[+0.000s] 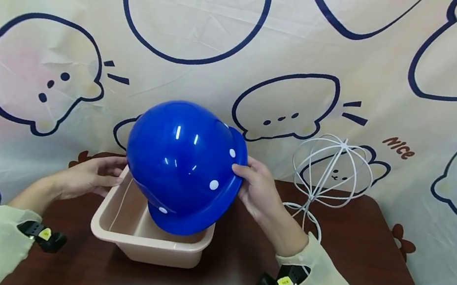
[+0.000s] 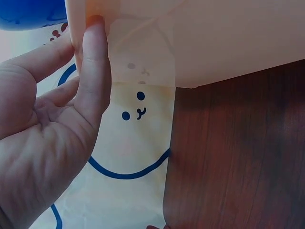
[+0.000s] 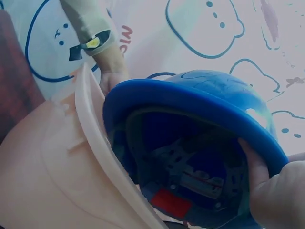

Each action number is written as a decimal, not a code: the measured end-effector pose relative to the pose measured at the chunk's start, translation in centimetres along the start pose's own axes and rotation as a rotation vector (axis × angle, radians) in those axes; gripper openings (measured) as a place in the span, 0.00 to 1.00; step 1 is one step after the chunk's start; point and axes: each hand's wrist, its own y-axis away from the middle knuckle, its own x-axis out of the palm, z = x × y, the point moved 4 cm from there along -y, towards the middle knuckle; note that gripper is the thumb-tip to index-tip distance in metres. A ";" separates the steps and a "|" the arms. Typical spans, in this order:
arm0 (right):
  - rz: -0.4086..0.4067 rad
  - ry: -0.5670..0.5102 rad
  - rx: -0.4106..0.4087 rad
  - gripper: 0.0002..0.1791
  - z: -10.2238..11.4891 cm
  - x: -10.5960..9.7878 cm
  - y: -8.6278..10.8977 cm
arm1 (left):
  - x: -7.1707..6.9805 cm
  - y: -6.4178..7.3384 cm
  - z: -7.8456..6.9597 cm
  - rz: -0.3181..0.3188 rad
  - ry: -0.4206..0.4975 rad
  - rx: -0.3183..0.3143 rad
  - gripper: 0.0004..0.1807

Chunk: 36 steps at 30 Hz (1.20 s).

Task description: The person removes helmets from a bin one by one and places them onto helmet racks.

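Observation:
A blue hard hat (image 1: 181,155) with white round spots sits tilted above and partly over the opening of a beige plastic bin (image 1: 157,253). My right hand (image 1: 260,187) holds the hat by its brim, the thumb on one side of it. The right wrist view shows the hat's hollow underside, with a dark inner harness and a red patch (image 3: 171,202). At the bin's far left corner, my left hand (image 1: 86,177) pinches the rim between thumb and fingers, as the left wrist view (image 2: 62,109) also shows. The hat hides part of the bin's inside.
A white wire cage-shaped object (image 1: 312,196) with loops at its base stands at the back right of the dark brown table (image 1: 370,264). Behind the table hangs a cream cloth (image 1: 202,83) printed with cartoon figures.

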 end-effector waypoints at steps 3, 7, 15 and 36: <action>0.007 -0.059 -0.038 0.28 0.1 -0.2 0.1 | -0.1 -0.1 0.0 0.002 0.008 -0.002 0.45; 0.019 -0.091 -0.076 0.28 0.7 -0.5 0.3 | -0.1 -0.1 -0.1 0.000 0.020 -0.009 0.44; -0.011 -0.114 -0.118 0.28 1.7 -1.3 0.8 | 0.0 -0.2 -0.1 -0.010 0.023 -0.028 0.45; -0.086 -0.293 -0.294 0.17 6.2 -4.6 3.5 | 0.1 -0.2 0.1 0.002 0.026 -0.006 0.45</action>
